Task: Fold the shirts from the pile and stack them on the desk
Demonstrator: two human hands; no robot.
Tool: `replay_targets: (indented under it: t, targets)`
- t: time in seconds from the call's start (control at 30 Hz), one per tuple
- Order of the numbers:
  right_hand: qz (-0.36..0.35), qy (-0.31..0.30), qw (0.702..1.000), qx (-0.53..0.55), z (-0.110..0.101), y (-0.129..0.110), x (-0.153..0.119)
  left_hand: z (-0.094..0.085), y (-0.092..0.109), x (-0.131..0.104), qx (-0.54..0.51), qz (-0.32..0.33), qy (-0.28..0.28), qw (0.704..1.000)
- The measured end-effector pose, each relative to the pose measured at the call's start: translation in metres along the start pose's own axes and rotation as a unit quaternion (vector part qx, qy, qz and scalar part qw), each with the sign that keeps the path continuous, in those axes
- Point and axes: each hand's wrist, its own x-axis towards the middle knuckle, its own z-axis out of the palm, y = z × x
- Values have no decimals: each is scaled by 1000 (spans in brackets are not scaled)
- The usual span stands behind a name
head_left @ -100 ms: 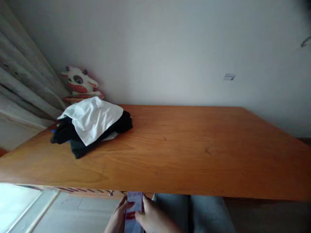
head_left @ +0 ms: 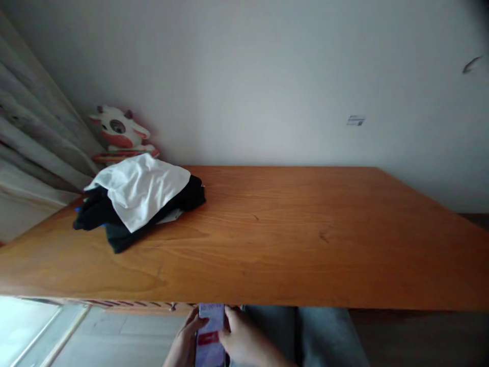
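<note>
Phone [head_left: 211, 329] pinched between left hand [head_left: 187, 335] and right hand [head_left: 241, 334], near table [head_left: 275, 255] edge

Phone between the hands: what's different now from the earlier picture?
The right hand's thumb has drawn back a little toward the phone's right edge, uncovering more of the red bar on its screen. The view shifted slightly, so the clothes pile appears a little further left. Nothing was picked up or let go; the left hand still holds the phone.

A home room, by its curtain [head_left: 32, 137], cow figure [head_left: 121, 127] and heaped clothes [head_left: 143, 186].
</note>
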Motion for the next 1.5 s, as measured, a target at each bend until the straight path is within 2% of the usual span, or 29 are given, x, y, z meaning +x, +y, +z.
replay_targets:
  t: [0.17, 0.27, 0.63, 0.87, 1.07, 1.3, 1.5]
  targets:
    - [-29, 84, 995, -49, -12, -4, -2, -1, 4, -3, 37, 20, 7, 999]
    - [-47, 108, 991, -71, -15, -4, -2, -5, 5, -6, 51, 29, 20, 998]
    - [-32, 100, 987, -119, -11, 3, -7, -15, -2, -2, 41, 11, 19, 999]
    - [-47, 91, 986, -133, -9, 6, -10, -13, -4, -7, 46, 12, 46, 998]
    - [-45, 60, 975, -209, -2, 8, -16, -15, -7, -11, 58, 22, 53, 997]
    - [-55, 59, 971, -226, -5, 6, -18, -16, -9, -12, 60, 27, 65, 996]
    - [-112, 58, 962, -241, -5, 9, -22, -11, -10, -17, 55, 25, 73, 995]
